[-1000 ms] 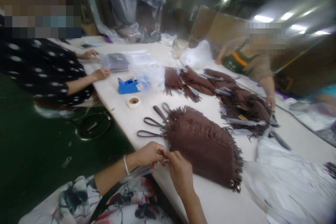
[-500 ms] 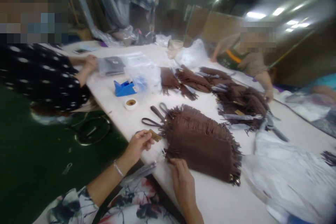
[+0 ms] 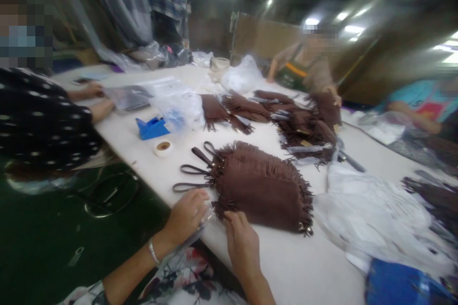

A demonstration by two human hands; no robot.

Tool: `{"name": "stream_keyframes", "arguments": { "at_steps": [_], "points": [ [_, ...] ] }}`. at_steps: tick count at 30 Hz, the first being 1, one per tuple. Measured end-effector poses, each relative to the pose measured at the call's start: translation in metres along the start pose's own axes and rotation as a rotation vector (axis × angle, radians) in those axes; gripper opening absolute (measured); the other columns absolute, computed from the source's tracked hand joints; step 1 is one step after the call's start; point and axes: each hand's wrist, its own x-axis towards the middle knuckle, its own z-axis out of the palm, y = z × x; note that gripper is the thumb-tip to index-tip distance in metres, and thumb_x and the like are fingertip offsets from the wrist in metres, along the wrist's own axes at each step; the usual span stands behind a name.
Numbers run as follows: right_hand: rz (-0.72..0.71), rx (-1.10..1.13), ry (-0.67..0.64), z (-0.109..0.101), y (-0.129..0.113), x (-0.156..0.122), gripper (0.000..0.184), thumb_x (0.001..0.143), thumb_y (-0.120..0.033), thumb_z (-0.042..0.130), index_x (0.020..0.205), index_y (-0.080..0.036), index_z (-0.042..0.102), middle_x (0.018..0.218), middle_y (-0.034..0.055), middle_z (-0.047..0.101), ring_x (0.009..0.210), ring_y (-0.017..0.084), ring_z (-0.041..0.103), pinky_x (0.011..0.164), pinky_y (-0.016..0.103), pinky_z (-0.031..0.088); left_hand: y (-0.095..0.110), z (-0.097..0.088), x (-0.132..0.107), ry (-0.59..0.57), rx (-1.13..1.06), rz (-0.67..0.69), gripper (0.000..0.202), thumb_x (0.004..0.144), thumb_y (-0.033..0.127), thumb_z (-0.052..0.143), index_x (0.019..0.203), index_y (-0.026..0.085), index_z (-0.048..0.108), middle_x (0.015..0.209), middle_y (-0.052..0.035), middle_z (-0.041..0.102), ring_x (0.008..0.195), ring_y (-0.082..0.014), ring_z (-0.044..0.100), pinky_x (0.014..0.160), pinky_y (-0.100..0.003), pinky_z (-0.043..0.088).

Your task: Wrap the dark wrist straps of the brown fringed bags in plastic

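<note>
A stack of brown fringed bags lies on the white table in front of me, with dark loop straps sticking out to the left. My left hand is curled at the stack's near left corner, closed on a clear plastic sleeve that hangs over the table edge. My right hand sits just to its right, fingertips pinching the near fringed edge of the bag. A bangle is on my left wrist.
A blue tape dispenser, a tape roll and clear plastic bags lie further left. More brown fringed bags and white plastic sheets cover the right. Co-workers sit at the left, far end and right.
My left hand dropped from holding up a small tan tag to the bag's near corner, close to my right hand. The view swung to the right.
</note>
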Motion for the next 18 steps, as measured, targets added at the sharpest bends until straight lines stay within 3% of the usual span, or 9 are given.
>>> {"name": "stream_keyframes", "arguments": {
  "at_steps": [2, 4, 7, 11, 15, 18],
  "points": [
    [-0.042, -0.115, -0.059, 0.010, -0.006, 0.018, 0.026, 0.092, -0.015, 0.048, 0.113, -0.023, 0.060, 0.096, 0.0052, 0.062, 0.079, 0.017, 0.062, 0.068, 0.025, 0.046, 0.009, 0.012, 0.004, -0.140, 0.070, 0.084, 0.020, 0.091, 0.026, 0.052, 0.108, 0.020, 0.060, 0.109, -0.0088, 0.061, 0.110, -0.0264, 0.052, 0.097, -0.041, 0.040],
    [-0.030, -0.174, -0.093, 0.020, -0.006, 0.029, 0.021, 0.090, -0.014, 0.051, 0.104, -0.023, 0.063, 0.092, 0.0046, 0.061, 0.075, 0.017, 0.061, 0.065, 0.024, 0.044, 0.010, 0.021, 0.003, -0.206, 0.161, 0.049, 0.018, 0.088, 0.027, 0.057, 0.104, 0.019, 0.060, 0.103, -0.0089, 0.061, 0.104, -0.0277, 0.052, 0.090, -0.042, 0.041],
    [0.050, -0.055, -0.129, 0.022, 0.003, 0.035, 0.013, 0.092, -0.017, 0.051, 0.089, -0.021, 0.063, 0.087, 0.0027, 0.062, 0.075, 0.015, 0.061, 0.068, 0.023, 0.043, 0.006, 0.028, -0.003, -0.212, 0.230, -0.064, 0.011, 0.086, 0.024, 0.061, 0.095, 0.018, 0.058, 0.094, -0.0069, 0.059, 0.096, -0.0267, 0.051, 0.082, -0.040, 0.041],
    [0.077, 0.102, -0.227, -0.001, 0.012, 0.046, 0.026, 0.099, -0.028, 0.041, 0.085, -0.020, 0.062, 0.077, 0.0003, 0.063, 0.070, 0.013, 0.061, 0.065, 0.021, 0.041, 0.005, 0.031, -0.009, -0.171, 0.237, -0.117, 0.008, 0.086, 0.021, 0.061, 0.089, 0.019, 0.053, 0.089, -0.0046, 0.057, 0.090, -0.0246, 0.050, 0.078, -0.037, 0.041],
    [-0.121, -0.084, -0.270, -0.019, 0.006, 0.074, 0.024, 0.095, -0.017, 0.043, 0.107, -0.023, 0.063, 0.102, 0.0041, 0.065, 0.085, 0.015, 0.062, 0.072, 0.022, 0.042, 0.009, 0.037, -0.015, -0.137, 0.312, -0.040, 0.007, 0.090, 0.017, 0.055, 0.084, 0.019, 0.052, 0.086, -0.0047, 0.055, 0.086, -0.0244, 0.048, 0.079, -0.039, 0.039],
    [-0.350, -0.139, -0.518, -0.013, -0.001, 0.093, 0.027, 0.088, -0.012, 0.049, 0.106, -0.023, 0.065, 0.104, 0.0056, 0.065, 0.090, 0.016, 0.062, 0.077, 0.023, 0.042, 0.008, 0.043, -0.020, -0.114, 0.378, 0.025, 0.008, 0.092, 0.016, 0.051, 0.084, 0.018, 0.053, 0.087, -0.0057, 0.054, 0.085, -0.0252, 0.048, 0.079, -0.041, 0.039]
  ]
}}
